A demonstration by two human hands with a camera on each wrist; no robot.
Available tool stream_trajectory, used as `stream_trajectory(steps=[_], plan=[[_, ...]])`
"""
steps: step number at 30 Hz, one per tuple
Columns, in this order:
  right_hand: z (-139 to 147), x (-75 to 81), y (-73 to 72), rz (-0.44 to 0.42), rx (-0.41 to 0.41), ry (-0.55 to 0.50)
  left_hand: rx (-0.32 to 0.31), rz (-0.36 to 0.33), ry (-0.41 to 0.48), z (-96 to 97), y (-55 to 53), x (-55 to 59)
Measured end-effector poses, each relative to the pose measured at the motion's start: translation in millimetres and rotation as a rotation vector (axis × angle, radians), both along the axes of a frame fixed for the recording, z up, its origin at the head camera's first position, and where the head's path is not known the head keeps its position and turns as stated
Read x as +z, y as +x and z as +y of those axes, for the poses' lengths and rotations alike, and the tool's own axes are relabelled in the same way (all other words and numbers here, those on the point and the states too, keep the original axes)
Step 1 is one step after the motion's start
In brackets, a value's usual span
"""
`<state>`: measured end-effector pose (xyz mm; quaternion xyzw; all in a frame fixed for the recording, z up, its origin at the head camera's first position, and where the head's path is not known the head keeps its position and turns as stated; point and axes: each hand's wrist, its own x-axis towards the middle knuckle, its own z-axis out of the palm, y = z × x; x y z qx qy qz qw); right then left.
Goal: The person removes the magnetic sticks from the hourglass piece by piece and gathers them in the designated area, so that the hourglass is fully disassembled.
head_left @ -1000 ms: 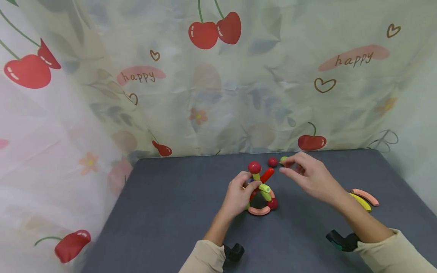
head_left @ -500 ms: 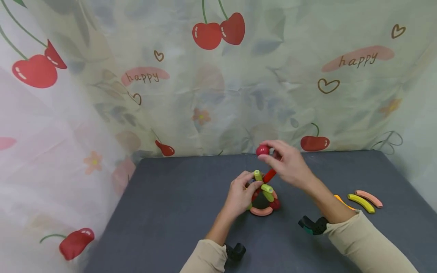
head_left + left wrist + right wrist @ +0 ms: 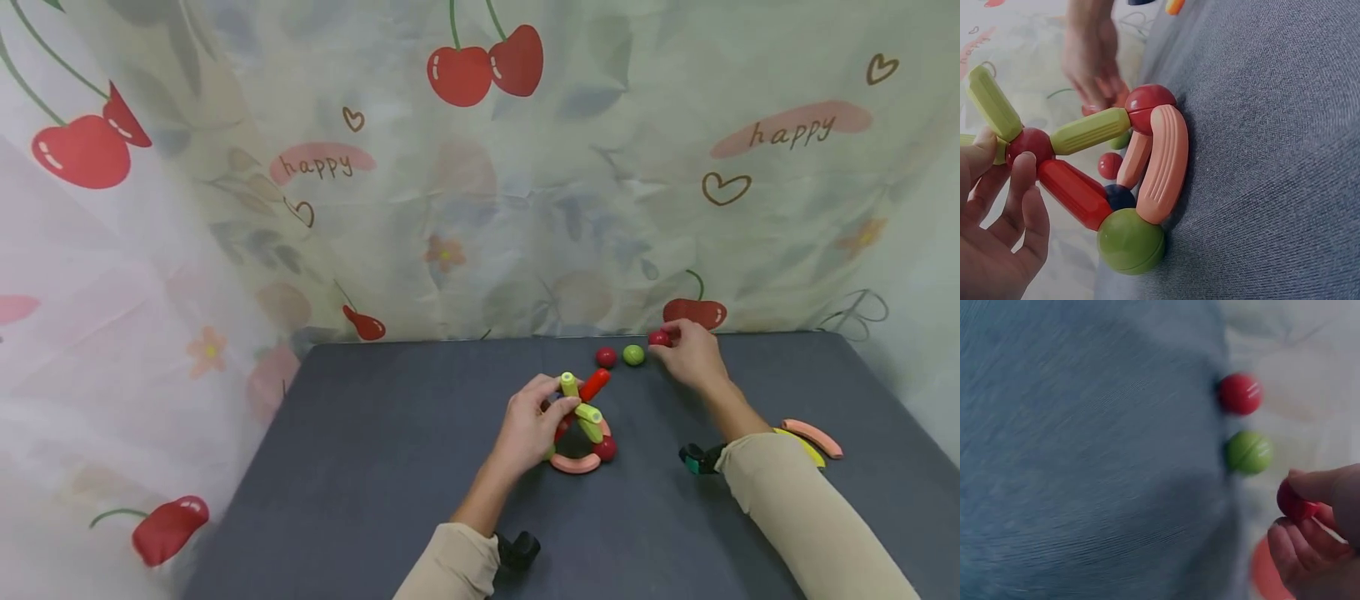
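My left hand [image 3: 531, 425] steadies a small frame of toy magnetic sticks and balls, its thumb and fingers around the upper red ball [image 3: 1030, 149] and a light green stick beside it. From that ball a red stick [image 3: 1075, 194] runs down to a green ball [image 3: 1130, 240] on the table, and a second light green stick [image 3: 1090, 131] runs to another red ball [image 3: 1150, 100]. A curved pink stick [image 3: 1166, 162] joins the base balls. At the back right, my right hand [image 3: 693, 358] pinches a loose red ball [image 3: 1294, 500] between thumb and fingers.
Near the table's back edge sit a loose red ball [image 3: 606, 357] and a green ball [image 3: 633, 355]. Curved pink [image 3: 813, 437] and yellow [image 3: 806, 448] sticks lie at the right, partly behind the right sleeve. A printed curtain [image 3: 480, 208] hangs behind the dark table [image 3: 360, 467].
My right hand has taken the red ball off the frame's upright light green stick and carried it right, to the table's back edge. My left hand keeps its hold.
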<state>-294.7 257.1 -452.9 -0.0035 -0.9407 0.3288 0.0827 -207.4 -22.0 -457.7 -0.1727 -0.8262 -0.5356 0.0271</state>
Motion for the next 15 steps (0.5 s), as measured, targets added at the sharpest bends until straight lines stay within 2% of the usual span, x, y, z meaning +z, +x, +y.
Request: stream_trajectory(steps=[3,7,9,11,13,15], plan=[[10,-18.5,-3.3,-0.067,-0.008,0.023,-0.002,-0.017,-0.001,0.9,1.0,-2.0],[15,-28.3,-6.2,-0.110,0.014,0.046,0.006,-0.046,0.005,0.5,0.9,-3.4],[14,-28.7,-6.1,-0.117,0.034,0.066,0.005,-0.067,0.013,-0.8,-0.3,-2.4],[13,-26.1,-3.1,-0.087,0.045,0.084,0.000,-0.093,0.017,-3.0,-1.2,0.2],[8,-19.8,5.4,-0.038,0.053,0.082,-0.008,-0.118,0.028,-5.8,-1.4,4.2],[-1,-12.0,18.6,0.001,0.090,0.055,-0.007,-0.115,0.040,-8.6,-1.4,8.1]])
